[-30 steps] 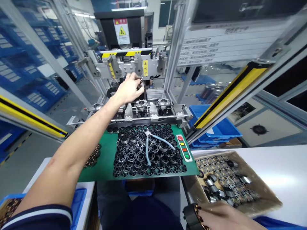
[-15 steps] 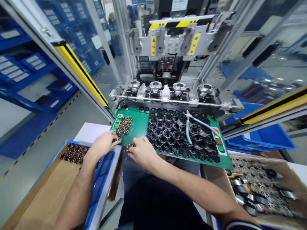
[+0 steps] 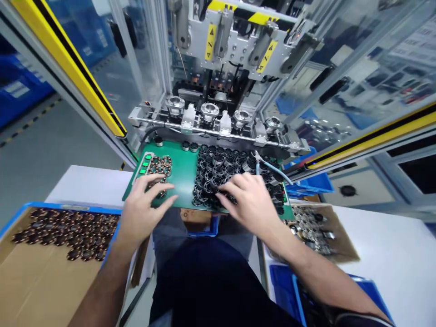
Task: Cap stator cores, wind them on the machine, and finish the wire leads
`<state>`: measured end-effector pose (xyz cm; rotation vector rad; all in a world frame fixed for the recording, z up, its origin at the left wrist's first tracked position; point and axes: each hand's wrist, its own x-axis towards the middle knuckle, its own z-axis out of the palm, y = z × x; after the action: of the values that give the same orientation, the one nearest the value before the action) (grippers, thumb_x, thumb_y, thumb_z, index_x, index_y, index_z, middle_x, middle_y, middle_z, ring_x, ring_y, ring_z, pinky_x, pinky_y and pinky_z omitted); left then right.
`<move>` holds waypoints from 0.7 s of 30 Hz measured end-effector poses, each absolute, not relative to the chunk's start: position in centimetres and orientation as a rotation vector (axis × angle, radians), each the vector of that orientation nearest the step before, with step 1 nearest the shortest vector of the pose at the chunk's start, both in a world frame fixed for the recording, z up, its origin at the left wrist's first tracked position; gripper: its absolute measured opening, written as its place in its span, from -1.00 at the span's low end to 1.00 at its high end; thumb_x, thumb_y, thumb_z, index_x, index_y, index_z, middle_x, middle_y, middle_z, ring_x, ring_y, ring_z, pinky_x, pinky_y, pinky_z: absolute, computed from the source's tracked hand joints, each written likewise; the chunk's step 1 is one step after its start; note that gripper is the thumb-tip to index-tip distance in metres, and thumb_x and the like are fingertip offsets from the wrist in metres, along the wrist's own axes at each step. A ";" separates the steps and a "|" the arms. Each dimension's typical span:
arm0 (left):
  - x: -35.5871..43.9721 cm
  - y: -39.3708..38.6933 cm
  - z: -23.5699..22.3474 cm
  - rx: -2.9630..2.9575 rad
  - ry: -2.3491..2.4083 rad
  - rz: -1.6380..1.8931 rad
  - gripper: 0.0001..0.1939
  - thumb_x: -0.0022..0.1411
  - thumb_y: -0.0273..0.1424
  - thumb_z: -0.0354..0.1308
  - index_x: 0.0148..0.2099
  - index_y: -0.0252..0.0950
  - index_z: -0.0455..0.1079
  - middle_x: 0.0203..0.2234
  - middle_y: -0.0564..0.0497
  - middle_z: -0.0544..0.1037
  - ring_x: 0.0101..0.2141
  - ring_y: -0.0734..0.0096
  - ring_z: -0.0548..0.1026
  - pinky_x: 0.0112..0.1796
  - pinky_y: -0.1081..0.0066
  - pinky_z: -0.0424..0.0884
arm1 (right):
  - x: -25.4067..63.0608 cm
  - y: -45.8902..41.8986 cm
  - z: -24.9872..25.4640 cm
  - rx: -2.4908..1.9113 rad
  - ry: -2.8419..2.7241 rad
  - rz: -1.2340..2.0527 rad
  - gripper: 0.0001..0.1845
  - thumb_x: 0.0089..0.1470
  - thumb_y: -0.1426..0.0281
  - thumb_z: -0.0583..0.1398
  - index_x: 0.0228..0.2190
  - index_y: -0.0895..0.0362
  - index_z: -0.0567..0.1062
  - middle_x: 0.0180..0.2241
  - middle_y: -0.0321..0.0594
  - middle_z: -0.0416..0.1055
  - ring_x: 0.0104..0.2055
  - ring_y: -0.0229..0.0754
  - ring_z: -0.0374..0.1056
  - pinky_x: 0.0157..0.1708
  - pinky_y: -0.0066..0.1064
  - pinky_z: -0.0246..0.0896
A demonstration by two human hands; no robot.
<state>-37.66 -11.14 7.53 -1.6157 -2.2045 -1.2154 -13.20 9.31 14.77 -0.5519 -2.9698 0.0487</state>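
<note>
Left hand (image 3: 145, 206) spread flat, fingers wide, resting on the green mat (image 3: 182, 175) at its near-left corner, fingertips touching the small cluster of copper-wound coils (image 3: 159, 165). Right hand (image 3: 250, 200) palm down, fingers loosely curled into the heap of black ring parts (image 3: 221, 170) mid-mat; cannot tell whether it grips one. Blue-handled pliers (image 3: 269, 167) lie on the heap, just beyond the right hand.

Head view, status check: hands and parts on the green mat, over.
Left hand on copper-wound parts, grip unclear. Right hand fingers in black ring pile. Blue-handled pliers lying on pile.
</note>
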 end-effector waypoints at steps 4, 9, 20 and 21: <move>-33.8 -5.1 7.8 -1.874 -2.031 -1.172 -0.80 0.62 -0.33 0.49 0.22 -0.08 0.75 0.32 -0.19 0.64 0.30 -0.06 0.62 0.32 -0.04 0.64 | -10.5 11.6 15.0 -0.562 -2.892 -0.319 -0.81 0.63 0.27 0.40 -0.07 0.11 0.77 -0.09 -0.03 0.67 0.03 0.14 0.39 0.00 -0.09 0.06; -31.5 0.0 6.7 -1.913 -1.994 -0.958 -0.82 0.50 -0.39 0.59 0.09 -0.18 0.78 0.15 -0.26 0.67 0.13 -0.12 0.60 0.08 0.02 0.67 | -12.8 12.1 13.5 -0.549 -3.012 -0.392 -0.80 0.61 0.39 0.36 -0.13 0.17 0.77 -0.09 0.07 0.66 0.08 0.19 0.40 0.03 -0.05 0.17; -28.7 -3.4 9.8 -1.580 -1.962 -2.546 -0.52 0.36 -0.22 0.75 0.17 -0.14 0.63 0.03 -0.02 0.80 -0.05 0.30 0.80 -0.09 0.44 0.72 | -7.5 10.7 16.9 -0.395 -2.251 1.038 -0.67 0.48 0.36 0.55 0.07 -0.03 0.55 0.19 -0.16 0.75 -0.27 -0.28 0.61 -0.23 -0.40 0.61; -28.1 -3.5 10.3 -1.552 -1.951 -2.658 -0.42 0.34 -0.20 0.76 0.26 -0.13 0.62 0.05 -0.04 0.81 -0.08 0.31 0.82 -0.14 0.47 0.73 | -7.3 10.2 16.9 -0.413 -2.142 1.195 -0.57 0.44 0.35 0.58 0.15 -0.05 0.55 0.21 -0.17 0.75 -0.31 -0.32 0.61 -0.25 -0.43 0.64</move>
<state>-28.10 -3.52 10.29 -1.5525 -1.9514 -2.6579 -7.32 10.23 16.87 -0.4128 -2.1421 1.1947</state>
